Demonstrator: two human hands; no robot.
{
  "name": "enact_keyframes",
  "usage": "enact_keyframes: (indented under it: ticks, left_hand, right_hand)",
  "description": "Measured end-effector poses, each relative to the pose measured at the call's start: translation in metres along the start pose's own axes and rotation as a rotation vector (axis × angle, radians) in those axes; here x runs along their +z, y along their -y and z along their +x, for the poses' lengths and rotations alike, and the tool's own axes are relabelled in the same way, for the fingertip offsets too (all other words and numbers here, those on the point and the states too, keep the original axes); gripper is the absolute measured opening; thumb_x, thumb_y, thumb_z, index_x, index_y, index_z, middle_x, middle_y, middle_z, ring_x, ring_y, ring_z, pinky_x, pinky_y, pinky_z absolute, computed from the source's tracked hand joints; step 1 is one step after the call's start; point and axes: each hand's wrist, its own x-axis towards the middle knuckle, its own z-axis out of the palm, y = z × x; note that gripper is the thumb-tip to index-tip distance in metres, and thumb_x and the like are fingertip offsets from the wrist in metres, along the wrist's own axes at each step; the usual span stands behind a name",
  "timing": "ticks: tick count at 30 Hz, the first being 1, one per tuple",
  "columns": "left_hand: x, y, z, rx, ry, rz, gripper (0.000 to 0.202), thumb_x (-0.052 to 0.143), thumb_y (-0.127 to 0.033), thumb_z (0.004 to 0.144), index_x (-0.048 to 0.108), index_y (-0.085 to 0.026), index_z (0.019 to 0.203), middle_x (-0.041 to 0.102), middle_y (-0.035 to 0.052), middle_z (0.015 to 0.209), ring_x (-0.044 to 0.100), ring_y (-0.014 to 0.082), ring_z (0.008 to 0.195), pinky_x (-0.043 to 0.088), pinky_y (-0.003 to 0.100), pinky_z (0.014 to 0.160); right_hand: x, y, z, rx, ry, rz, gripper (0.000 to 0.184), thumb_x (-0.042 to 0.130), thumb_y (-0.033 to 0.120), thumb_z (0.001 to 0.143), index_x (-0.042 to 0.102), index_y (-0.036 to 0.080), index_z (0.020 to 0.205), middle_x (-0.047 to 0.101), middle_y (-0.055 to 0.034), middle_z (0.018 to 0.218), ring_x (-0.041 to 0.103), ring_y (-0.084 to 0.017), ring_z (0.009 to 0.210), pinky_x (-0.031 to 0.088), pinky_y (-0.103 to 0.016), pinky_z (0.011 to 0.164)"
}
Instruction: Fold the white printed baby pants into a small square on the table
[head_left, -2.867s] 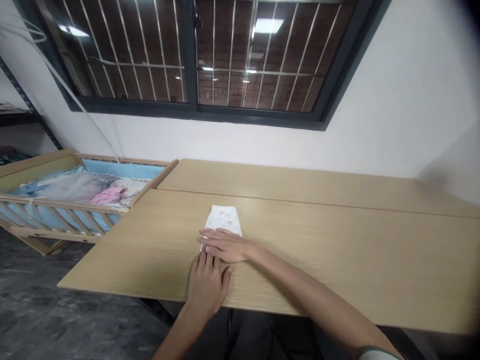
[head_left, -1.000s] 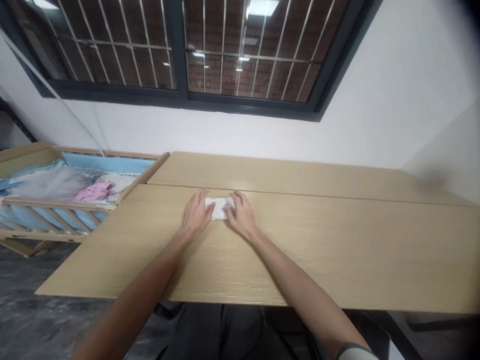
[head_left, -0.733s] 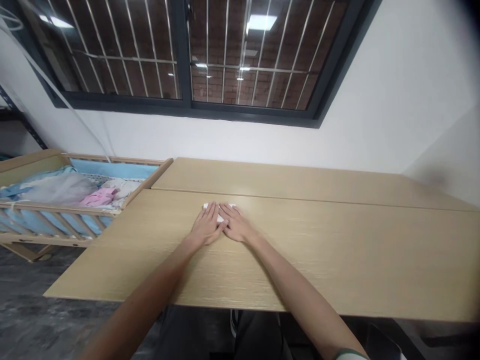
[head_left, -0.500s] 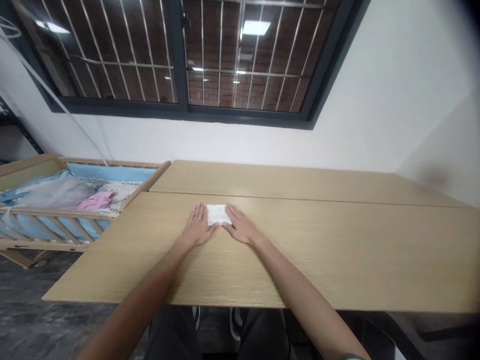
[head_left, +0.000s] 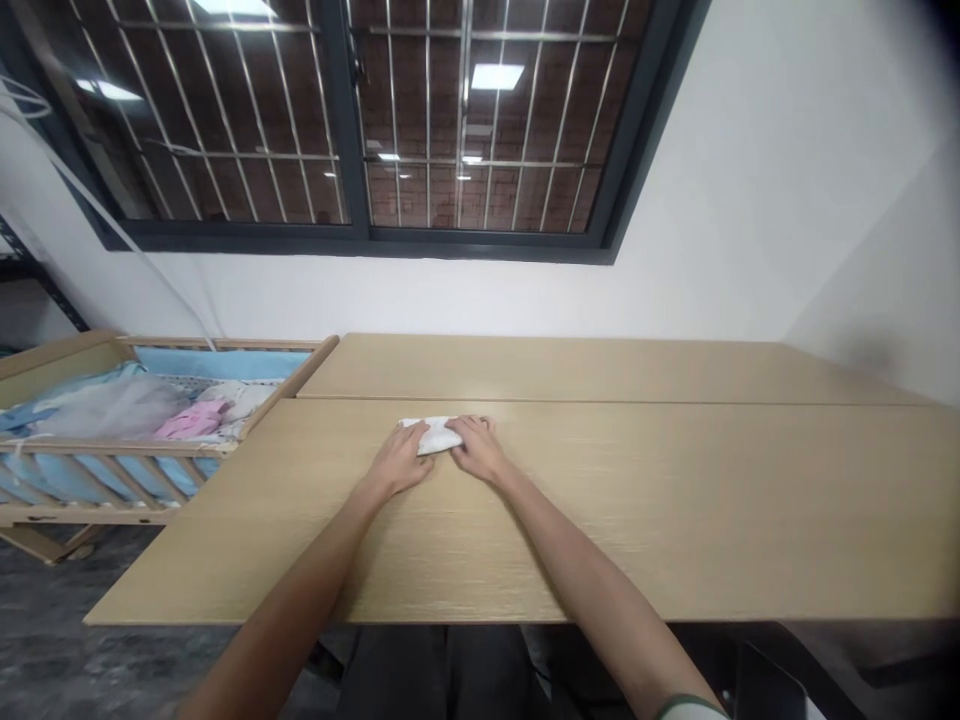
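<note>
A small folded white cloth [head_left: 438,437] lies between my hands on the wooden tabletop [head_left: 637,510]; faint marks show on it, too small to make out. My left hand [head_left: 400,460] has its fingers curled over the cloth's left end. At the other end, my right hand [head_left: 478,447] grips the cloth with bent fingers. Both hands rest low against the table, and some fingertips are hidden under or behind the cloth.
On the left stands a wooden crib [head_left: 172,455] with blue lining, a pink cloth [head_left: 196,418] and sheer white netting [head_left: 124,402]. A dark-framed barred window [head_left: 360,245] is in the wall behind the table. The table's front edge runs just before my legs [head_left: 442,675].
My hands have gone from lying flat beside the cloth to curling their fingers onto its two ends. The cloth now looks slightly lifted and bent. The view has tilted up a little.
</note>
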Motion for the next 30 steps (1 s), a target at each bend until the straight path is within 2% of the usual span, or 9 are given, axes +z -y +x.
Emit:
enact_keyframes:
  ticks: [2,4,8,12,15,18,23,27,30]
  left_hand:
    - [-0.006,-0.001,0.001,-0.027,-0.039,-0.064,0.037,0.058,-0.029,0.087,0.063,-0.02,0.122,0.069,0.0118,0.126,0.06,0.0287,0.123,0.037,0.05,0.116]
    - [-0.011,-0.001,0.002,-0.085,-0.084,-0.138,0.027,0.054,-0.032,0.09,0.067,-0.02,0.111,0.073,0.0104,0.113,0.065,0.0277,0.11,0.047,0.046,0.105]
    - [-0.011,-0.007,0.004,-0.23,-0.135,-0.33,0.036,0.049,-0.048,0.094,0.067,-0.017,0.1,0.073,0.0082,0.09,0.069,0.0247,0.084,0.056,0.036,0.076]
    - [-0.002,-0.017,0.001,-0.268,-0.037,-0.531,0.051,0.048,-0.054,0.093,0.058,-0.012,0.12,0.073,0.0103,0.095,0.071,0.0219,0.078,0.056,0.032,0.066]
    - [-0.002,-0.021,-0.005,-0.271,0.078,-0.573,0.067,0.055,-0.047,0.09,0.038,-0.012,0.144,0.071,0.0032,0.076,0.065,0.0189,0.057,0.053,0.03,0.055]
    - [-0.005,-0.019,-0.009,-0.268,0.131,-0.528,0.082,0.061,-0.033,0.083,0.023,-0.012,0.153,0.063,-0.0051,0.061,0.06,0.0183,0.049,0.049,0.029,0.053]
    - [-0.004,-0.018,-0.008,-0.229,0.157,-0.416,0.059,0.056,-0.028,0.084,0.042,-0.014,0.14,0.063,-0.0046,0.064,0.064,0.0176,0.06,0.048,0.027,0.059]
    - [-0.008,-0.021,-0.007,-0.18,0.187,-0.284,0.037,0.054,-0.036,0.09,0.058,-0.018,0.121,0.064,-0.0036,0.066,0.061,0.0156,0.059,0.045,0.026,0.06]
    - [-0.017,-0.033,-0.006,-0.161,0.168,-0.146,0.032,0.052,-0.039,0.093,0.063,-0.018,0.114,0.066,-0.0003,0.07,0.062,0.0177,0.064,0.046,0.028,0.066]
  right_hand:
    - [-0.002,0.004,0.001,0.018,-0.076,0.061,0.029,0.054,0.024,0.088,0.062,0.019,0.115,0.069,-0.0121,0.118,0.057,-0.029,0.119,0.03,-0.053,0.109]
    - [-0.004,0.008,0.0,0.088,-0.183,0.223,0.029,0.056,0.034,0.091,0.057,0.02,0.116,0.068,-0.011,0.11,0.06,-0.028,0.11,0.038,-0.05,0.104]
    - [-0.006,0.014,-0.001,0.221,-0.28,0.699,0.054,0.06,0.049,0.091,0.039,0.022,0.133,0.066,-0.0057,0.098,0.065,-0.023,0.088,0.053,-0.039,0.081]
    - [-0.002,0.011,0.002,0.321,-0.254,0.944,0.073,0.074,0.047,0.081,0.033,0.025,0.137,0.065,-0.008,0.112,0.068,-0.022,0.089,0.058,-0.038,0.076]
    - [0.006,0.002,0.005,0.433,-0.329,0.891,0.075,0.078,0.044,0.076,0.036,0.024,0.135,0.058,-0.0155,0.132,0.069,-0.023,0.095,0.06,-0.04,0.078]
    - [0.014,-0.007,0.008,0.44,-0.336,0.761,0.067,0.077,0.04,0.077,0.041,0.022,0.131,0.057,-0.0177,0.135,0.068,-0.023,0.101,0.058,-0.04,0.083]
    - [0.019,-0.017,0.006,0.374,-0.232,0.546,0.032,0.066,0.037,0.086,0.056,0.019,0.11,0.07,-0.0095,0.107,0.067,-0.022,0.098,0.054,-0.041,0.09]
    - [0.021,-0.022,0.006,0.387,-0.241,0.471,0.033,0.067,0.037,0.085,0.059,0.017,0.11,0.07,-0.009,0.104,0.066,-0.022,0.096,0.053,-0.039,0.089]
    - [0.017,-0.023,0.007,0.408,-0.281,0.468,0.037,0.063,0.038,0.089,0.059,0.015,0.119,0.069,-0.0124,0.112,0.066,-0.022,0.1,0.053,-0.038,0.09]
